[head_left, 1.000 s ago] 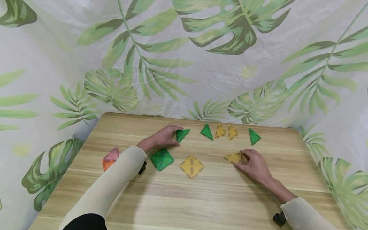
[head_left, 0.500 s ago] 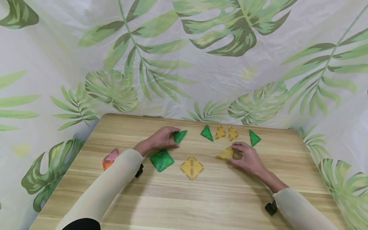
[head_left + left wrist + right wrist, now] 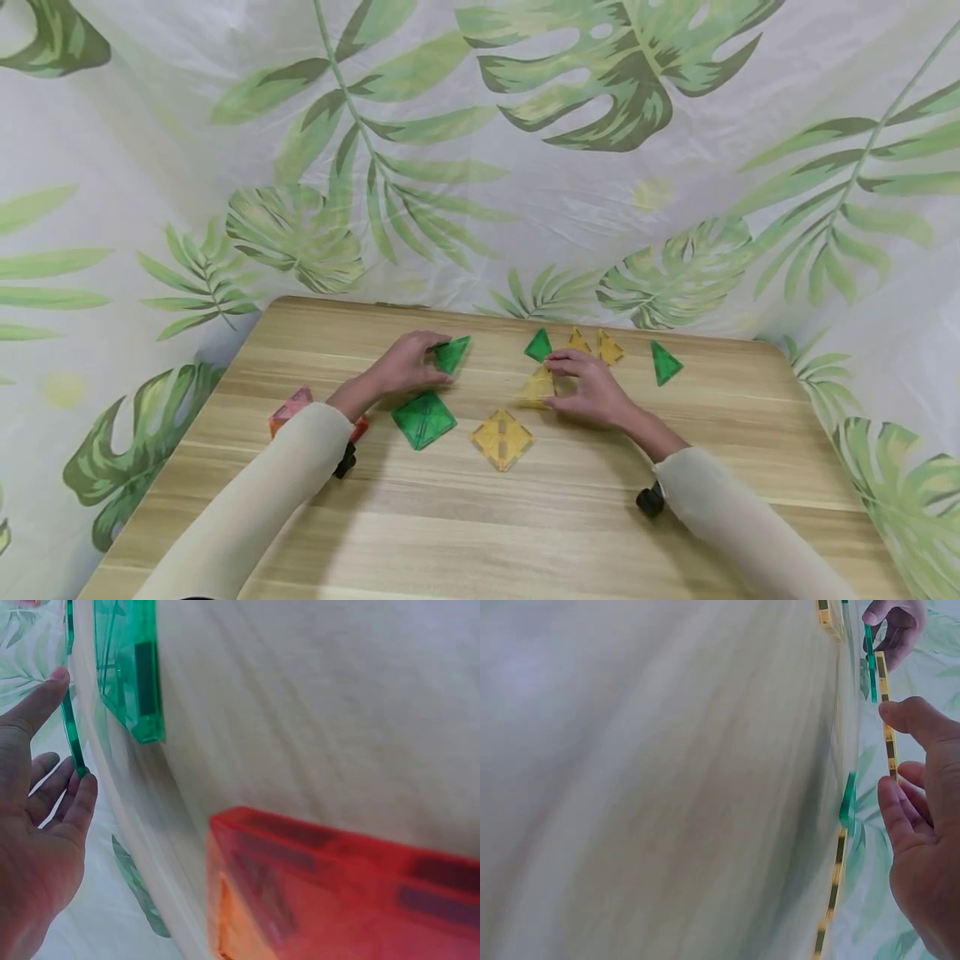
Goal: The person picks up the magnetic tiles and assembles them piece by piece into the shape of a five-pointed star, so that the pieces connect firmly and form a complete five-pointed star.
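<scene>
Between thumb and fingers, my left hand (image 3: 397, 365) pinches a green triangular magnetic tile (image 3: 452, 357) by its edges. In the left wrist view that tile (image 3: 71, 735) appears edge-on, raised off the table. A yellow triangular magnetic tile (image 3: 537, 388) is pinched by my right hand (image 3: 591, 387), also raised, with a gap between the two held tiles. Below them on the table lie a green square of tiles (image 3: 424, 421) and a yellow square (image 3: 487, 437) made of triangles. Part of a loose green triangle (image 3: 537, 343) is hidden behind the right fingers.
Two yellow triangles, one of them this right one (image 3: 608, 347), and another green triangle (image 3: 665, 363) lie near the table's back edge. Pink, red and orange tiles (image 3: 291, 407) sit at the left, partly behind the left sleeve. A leaf-patterned cloth (image 3: 450, 167) hangs behind the table (image 3: 480, 533).
My right hand has carried the yellow triangle leftward and slightly back, toward the left hand. The left hand has drifted a little left with the green triangle still pinched.
</scene>
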Demonstrator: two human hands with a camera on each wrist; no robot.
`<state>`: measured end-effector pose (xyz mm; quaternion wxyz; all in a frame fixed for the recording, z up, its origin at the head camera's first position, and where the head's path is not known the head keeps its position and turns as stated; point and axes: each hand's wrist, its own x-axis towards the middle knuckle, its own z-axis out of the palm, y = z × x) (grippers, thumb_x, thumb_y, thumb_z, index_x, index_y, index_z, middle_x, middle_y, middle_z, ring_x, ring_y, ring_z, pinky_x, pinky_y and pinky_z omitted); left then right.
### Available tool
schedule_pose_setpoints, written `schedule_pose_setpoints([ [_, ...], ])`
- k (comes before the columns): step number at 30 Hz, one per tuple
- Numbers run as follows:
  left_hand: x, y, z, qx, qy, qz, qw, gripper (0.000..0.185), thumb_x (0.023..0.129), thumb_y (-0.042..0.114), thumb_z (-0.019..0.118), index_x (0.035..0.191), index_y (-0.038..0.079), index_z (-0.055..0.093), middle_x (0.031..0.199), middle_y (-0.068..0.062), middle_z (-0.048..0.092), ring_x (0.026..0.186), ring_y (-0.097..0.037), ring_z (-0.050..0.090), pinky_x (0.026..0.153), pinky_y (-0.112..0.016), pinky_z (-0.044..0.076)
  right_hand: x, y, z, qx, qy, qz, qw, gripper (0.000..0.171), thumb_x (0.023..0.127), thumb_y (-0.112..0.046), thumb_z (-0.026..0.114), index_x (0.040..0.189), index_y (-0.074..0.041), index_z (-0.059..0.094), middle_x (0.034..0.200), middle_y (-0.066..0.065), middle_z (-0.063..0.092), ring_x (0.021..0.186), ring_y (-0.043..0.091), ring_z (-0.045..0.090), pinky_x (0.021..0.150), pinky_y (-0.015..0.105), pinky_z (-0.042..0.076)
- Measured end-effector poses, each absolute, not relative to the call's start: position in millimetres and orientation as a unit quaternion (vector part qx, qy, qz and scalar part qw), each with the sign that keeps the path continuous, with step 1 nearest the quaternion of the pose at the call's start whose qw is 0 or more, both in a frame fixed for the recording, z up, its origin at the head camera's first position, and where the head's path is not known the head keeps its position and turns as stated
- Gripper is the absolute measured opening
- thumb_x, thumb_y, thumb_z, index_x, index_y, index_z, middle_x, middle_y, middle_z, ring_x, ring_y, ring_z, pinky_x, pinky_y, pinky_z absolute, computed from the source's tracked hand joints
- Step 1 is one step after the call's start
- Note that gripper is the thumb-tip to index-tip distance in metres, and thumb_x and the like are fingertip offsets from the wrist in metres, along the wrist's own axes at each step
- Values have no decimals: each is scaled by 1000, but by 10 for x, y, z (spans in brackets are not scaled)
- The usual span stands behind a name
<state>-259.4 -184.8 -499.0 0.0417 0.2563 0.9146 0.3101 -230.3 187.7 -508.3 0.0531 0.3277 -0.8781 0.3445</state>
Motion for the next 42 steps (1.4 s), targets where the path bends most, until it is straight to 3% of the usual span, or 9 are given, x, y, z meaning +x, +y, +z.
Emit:
schedule_pose_setpoints([
  [12, -2507, -1939, -5066, 226, 920, 318, 44, 75, 82, 24, 95, 142, -6, 61, 136, -20, 68, 119, -33, 66, 103, -49, 56, -2624, 1457, -5143, 357, -867, 348, 7, 58, 79, -15, 94, 129, 5, 72, 136, 15, 69, 116, 29, 71, 97, 43, 60],
  [26, -2496, -1927, -5090, 228, 918, 321, 48, 76, 81, 28, 95, 141, -6, 62, 135, -21, 69, 120, -32, 66, 103, -48, 56, -2806, 1087, -5243, 356, -843, 400, -60, 60, 82, -13, 93, 132, 8, 69, 140, 18, 65, 118, 29, 71, 101, 29, 57],
  [37, -2514, -1904, -5101, 245, 924, 292, 24, 75, 80, 32, 96, 136, -7, 66, 132, -21, 70, 122, -36, 66, 106, -50, 54, -2911, 922, -5228, 357, -853, 372, -85, 59, 85, -16, 90, 136, 2, 69, 143, 14, 65, 120, 26, 70, 103, 32, 57],
  [42, -2521, -1865, -5108, 250, 929, 273, 23, 73, 80, 34, 96, 134, -6, 67, 130, -20, 71, 121, -35, 67, 105, -49, 54, -2937, 870, -5199, 380, -856, 340, -90, 58, 87, -19, 89, 137, 1, 69, 145, 14, 64, 130, 28, 63, 109, 38, 53],
])
